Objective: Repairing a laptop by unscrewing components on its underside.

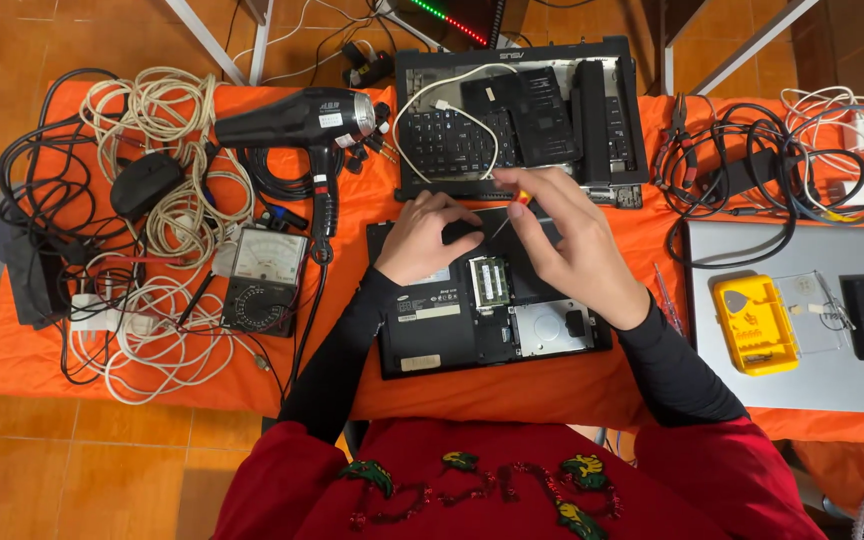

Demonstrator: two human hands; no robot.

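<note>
Looking down, I see an orange cloth-covered desk (pixel 512 390) carrying two opened black laptops: one far (pixel 522 115), one near (pixel 487 300) under my hands. My left hand (pixel 422 240) presses flat on its casing; my right hand (pixel 572 240) pinches a thin screwdriver (pixel 512 212).

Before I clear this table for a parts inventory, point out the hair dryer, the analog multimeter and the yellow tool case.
hair dryer (pixel 297 118), head view, on the middle of its black barrel.
analog multimeter (pixel 268 257), head view, on its pale dial face.
yellow tool case (pixel 752 322), head view, on its yellow tray.
</note>
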